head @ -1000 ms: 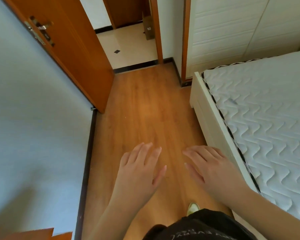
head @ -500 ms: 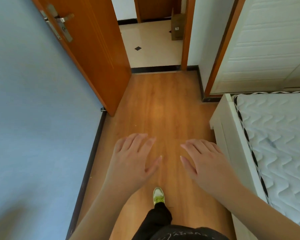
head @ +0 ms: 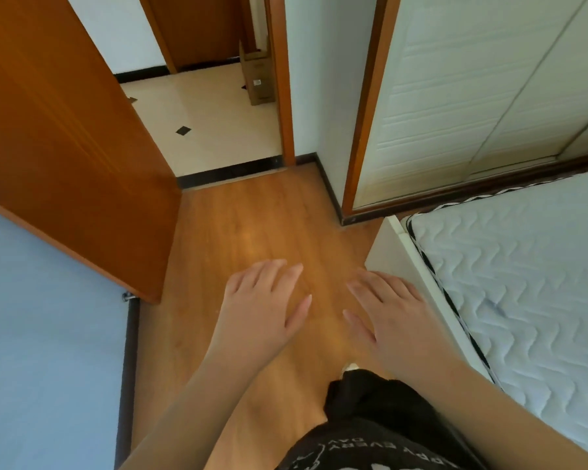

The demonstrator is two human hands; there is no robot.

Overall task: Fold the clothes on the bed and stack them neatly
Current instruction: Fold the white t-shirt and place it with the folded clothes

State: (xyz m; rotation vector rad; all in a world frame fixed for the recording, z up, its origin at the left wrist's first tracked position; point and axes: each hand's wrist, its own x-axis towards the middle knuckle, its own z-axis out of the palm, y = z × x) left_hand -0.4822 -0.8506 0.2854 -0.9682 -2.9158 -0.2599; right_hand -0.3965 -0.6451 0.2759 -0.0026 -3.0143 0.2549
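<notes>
Beside the bed (head: 510, 300), on the wooden floor (head: 252, 232), I hold both hands out in front of me, palms down, over bare boards: my left hand (head: 262, 310) and my right hand (head: 391, 313) have straight, relaxed fingers and grasp nothing. Against half a second ago the view has swung: the open door (head: 75, 157) now fills more of the left side, the doorway with its tiled floor (head: 211, 120) sits nearer, and the wardrobe (head: 472, 96) and mattress corner have come closer on my right; my shoe (head: 350, 367) is now almost hidden under my dark trouser leg. I judge I am walking along the bed, not yet folding. The clothes I am to fold are nowhere in sight; the visible stretch of mattress carries none, so I cannot tell where they lie, which way they point or how their long axis runs. The bed's near edge runs diagonally from lower right toward the wardrobe.
</notes>
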